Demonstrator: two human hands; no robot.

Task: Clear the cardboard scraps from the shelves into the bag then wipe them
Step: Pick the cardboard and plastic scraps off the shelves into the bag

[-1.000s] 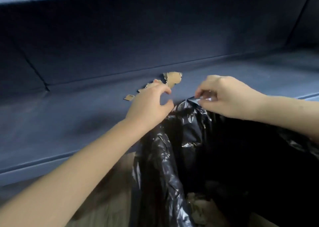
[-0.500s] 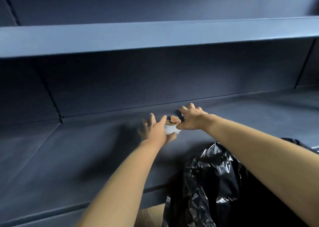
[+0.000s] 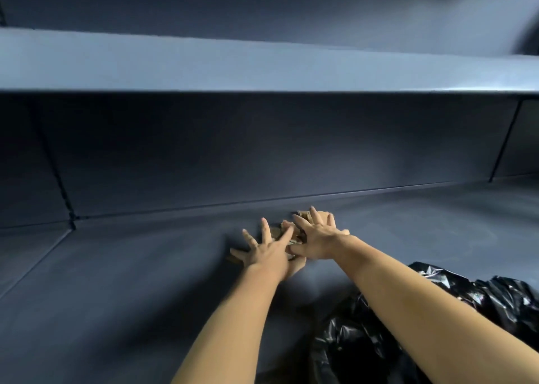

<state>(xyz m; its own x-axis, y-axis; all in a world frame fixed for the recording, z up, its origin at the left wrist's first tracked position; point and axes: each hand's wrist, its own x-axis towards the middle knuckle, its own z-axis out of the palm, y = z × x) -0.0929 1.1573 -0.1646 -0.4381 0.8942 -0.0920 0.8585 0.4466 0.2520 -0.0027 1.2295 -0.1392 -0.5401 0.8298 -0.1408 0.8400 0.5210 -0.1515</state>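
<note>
Brown cardboard scraps [image 3: 303, 216] lie bunched near the back of a dark blue shelf [image 3: 122, 272]. My left hand [image 3: 267, 251] lies flat on the scraps' left side with its fingers spread. My right hand [image 3: 318, 236] presses flat on top of the pile, fingers straight and spread, so most of the scraps are hidden beneath both palms. A crumpled black plastic bag [image 3: 478, 293] stands open at the shelf's front edge, lower right, partly behind my right forearm.
Above the scraps an upper blue shelf [image 3: 262, 68] juts out, with a dark back panel [image 3: 262, 150] between the two levels. Vertical seams divide the back panel at the left and at the far right.
Both hands left the bag's rim and reached deep onto the shelf. They went from gathering the scraps to lying flat and spread over them. The view tilted up.
</note>
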